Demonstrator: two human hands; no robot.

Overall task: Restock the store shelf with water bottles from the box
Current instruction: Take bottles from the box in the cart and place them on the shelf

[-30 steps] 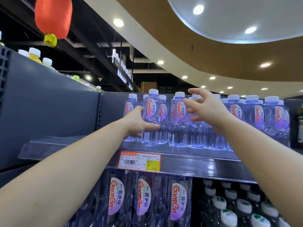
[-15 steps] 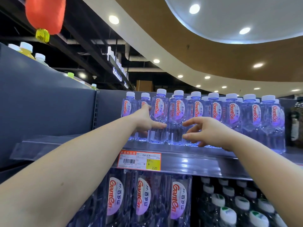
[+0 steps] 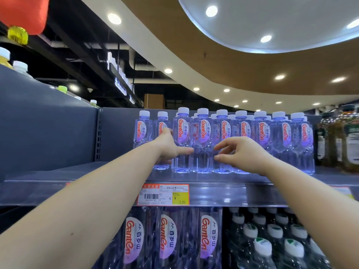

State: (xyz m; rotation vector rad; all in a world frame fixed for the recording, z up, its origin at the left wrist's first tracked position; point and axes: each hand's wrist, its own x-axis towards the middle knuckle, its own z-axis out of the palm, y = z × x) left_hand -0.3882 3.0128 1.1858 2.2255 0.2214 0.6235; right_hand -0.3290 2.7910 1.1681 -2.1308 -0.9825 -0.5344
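A row of clear water bottles (image 3: 240, 138) with white caps and red-lettered labels stands on the top grey shelf (image 3: 223, 195). My left hand (image 3: 168, 147) reaches in from the lower left and wraps one water bottle (image 3: 181, 121) near the row's left end, thumb across its front and fingers behind it. My right hand (image 3: 245, 153) hovers in front of the neighbouring bottles at mid-height. Its fingers are curled and apart, their tips close to a bottle (image 3: 202, 136), and it holds nothing. The box is out of view.
Left of the bottles the shelf surface (image 3: 73, 171) is bare. An orange price tag (image 3: 163, 194) sits on the shelf edge. Below stand larger water bottles (image 3: 169, 237) and dark bottles with white-green caps (image 3: 272, 239). Amber bottles (image 3: 345, 144) stand at the right; a red lantern (image 3: 23, 12) hangs overhead.
My right hand has dropped from cap height to the middle of the bottle row and moved left. My left hand has kept its hold on the same bottle.
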